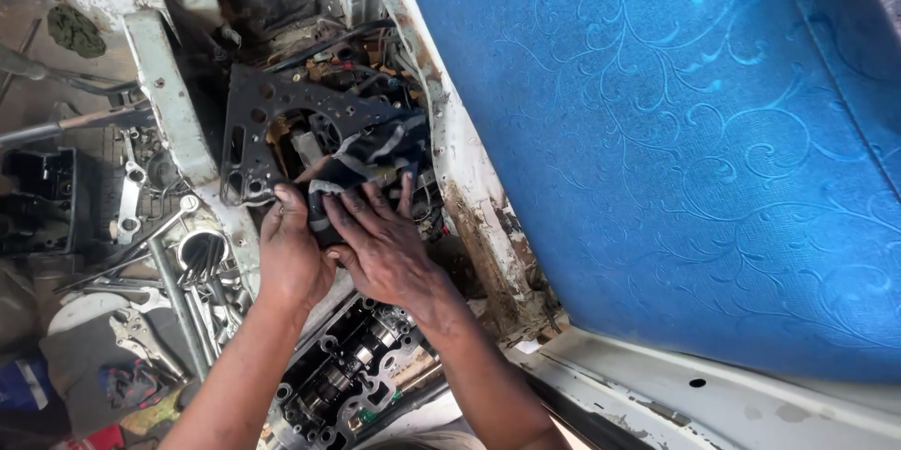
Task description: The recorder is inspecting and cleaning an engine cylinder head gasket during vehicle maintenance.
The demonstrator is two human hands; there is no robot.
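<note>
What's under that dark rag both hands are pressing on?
The rag lies on a flat metal gasket over the engine. Both the left hand and right hand cover it; the surface directly beneath is hidden.

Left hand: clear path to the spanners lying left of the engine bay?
Probably yes. The left hand rests on the dark rag, and the spanners lie on its open side, nothing between them.

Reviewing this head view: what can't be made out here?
- Part of the dark striped rag: covered by the left hand and right hand.
- The engine surface under the rag and the flat gasket: hidden by both.
- The camshaft assembly: crossed by the forearms, cut off by the bottom edge.
- The tools at left: jumbled, too small to tell apart.
</note>
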